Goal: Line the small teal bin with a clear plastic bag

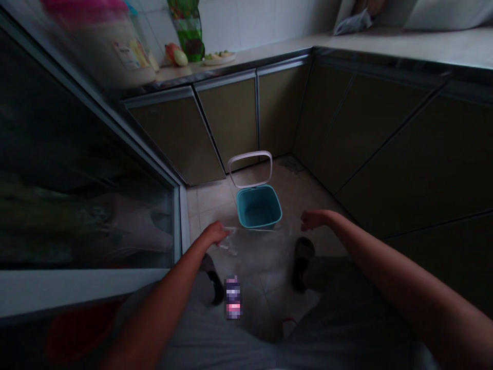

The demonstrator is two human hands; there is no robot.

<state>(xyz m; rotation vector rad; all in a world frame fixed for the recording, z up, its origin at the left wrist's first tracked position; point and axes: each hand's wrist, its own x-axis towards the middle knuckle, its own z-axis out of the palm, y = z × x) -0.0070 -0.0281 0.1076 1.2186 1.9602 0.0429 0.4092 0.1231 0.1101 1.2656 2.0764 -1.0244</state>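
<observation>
A teal bin [259, 206] stands on the floor in front of me, its pale pink rim frame [250, 169] tipped up at the back. Thin clear film of a plastic bag [230, 242] stretches across, just on the near side of the bin. My left hand [216, 234] is closed on the bag's left edge. To the right of the bin, my right hand [313, 220] is closed too, at the bag's other side; the film there is very faint. The inside of the bin looks bare.
Cabinets [227, 121] line the back and right, under a countertop [404, 46]. A large pink-lidded container [115, 49], an onion [179, 57] and a plate [219, 59] sit on it. Left is a glass door frame [177, 221]. My feet in dark slippers [304, 252] flank the floor.
</observation>
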